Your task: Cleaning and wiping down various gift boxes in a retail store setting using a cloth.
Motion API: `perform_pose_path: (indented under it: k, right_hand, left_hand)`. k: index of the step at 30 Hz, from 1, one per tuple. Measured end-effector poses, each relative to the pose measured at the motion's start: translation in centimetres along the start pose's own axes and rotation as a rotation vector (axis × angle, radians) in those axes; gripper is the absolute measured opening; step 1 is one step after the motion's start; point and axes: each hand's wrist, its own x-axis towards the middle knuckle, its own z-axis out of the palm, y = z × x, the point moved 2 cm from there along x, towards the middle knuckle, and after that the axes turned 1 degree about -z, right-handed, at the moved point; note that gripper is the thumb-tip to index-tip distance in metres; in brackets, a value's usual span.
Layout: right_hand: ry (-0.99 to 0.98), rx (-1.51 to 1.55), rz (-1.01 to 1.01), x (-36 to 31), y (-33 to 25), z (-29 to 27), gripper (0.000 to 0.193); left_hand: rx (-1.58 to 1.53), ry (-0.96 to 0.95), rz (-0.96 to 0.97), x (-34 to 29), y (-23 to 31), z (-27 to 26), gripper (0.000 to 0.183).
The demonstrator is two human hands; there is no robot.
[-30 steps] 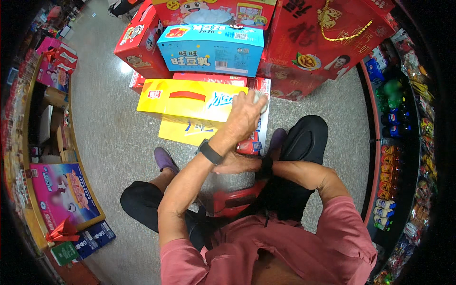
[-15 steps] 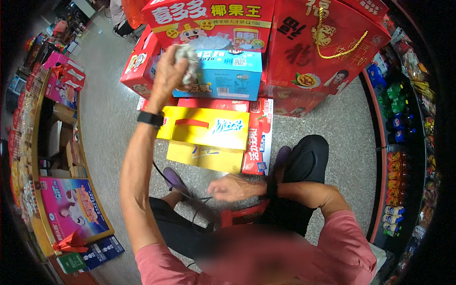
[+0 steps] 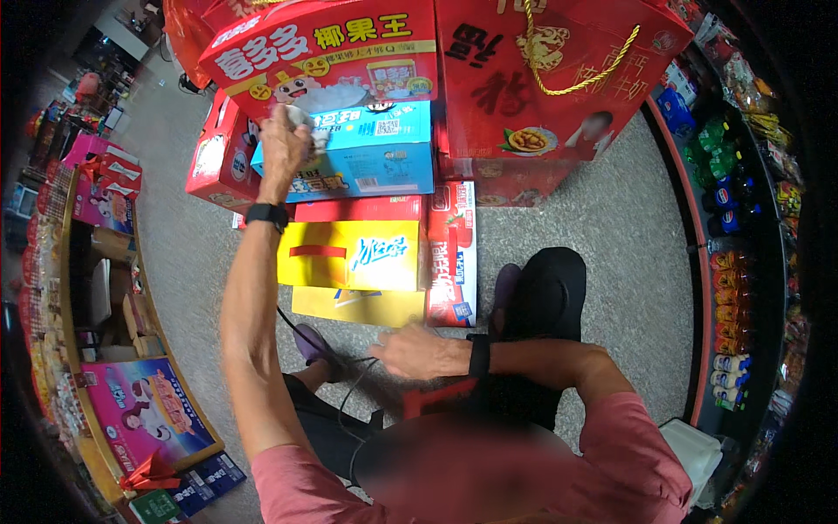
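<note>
My left hand point(image 3: 284, 155) is closed round a crumpled whitish cloth point(image 3: 314, 133), at the left part of a light blue carton point(image 3: 384, 166). Behind that carton stands a large red carton point(image 3: 349, 57) with a cartoon figure. A yellow carton point(image 3: 349, 266) with a red handle lies nearer to me, on top of other boxes. My right hand point(image 3: 423, 352) hangs low in front of my body with its fingers curled. A thin black cable point(image 3: 336, 354) runs to its fingertips and bends back down there.
A tall red gift box point(image 3: 532, 87) with a gold rope handle stands at the right. Another red box point(image 3: 218, 162) is left of the blue carton. Shelves with bottles point(image 3: 729, 301) line the right side. A display counter point(image 3: 144, 402) runs along the left, and my feet flank the lower boxes.
The view has shifted, so the boxes sit farther left in the picture. My left hand with the cloth has stayed by the blue carton's left part. My right hand keeps its curled pose.
</note>
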Motion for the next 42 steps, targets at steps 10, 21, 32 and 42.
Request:
perform_pose_path:
  k: [10, 21, 32, 42]
  right_hand:
    - [-0.037, 0.065, 0.004, -0.4, 1.3, -0.5, 0.020]
    - [-0.062, 0.040, 0.103, -1.0, 2.4, -1.0, 0.018]
    - [-0.080, 0.089, 0.020, -1.1, 2.0, 0.4, 0.014]
    - [-0.054, 0.047, 0.041, -0.5, 2.6, 0.4, 0.013]
  left_hand:
    - [-0.338, -0.044, 0.375, -5.3, 17.3, 7.1, 0.039]
    - [-0.477, 0.003, -0.007, -10.3, 9.0, -1.1, 0.039]
    - [-0.253, 0.192, -0.461, -10.5, -0.8, 1.7, 0.043]
    - [-0.503, -0.167, -0.552, -10.7, 2.7, 5.0, 0.029]
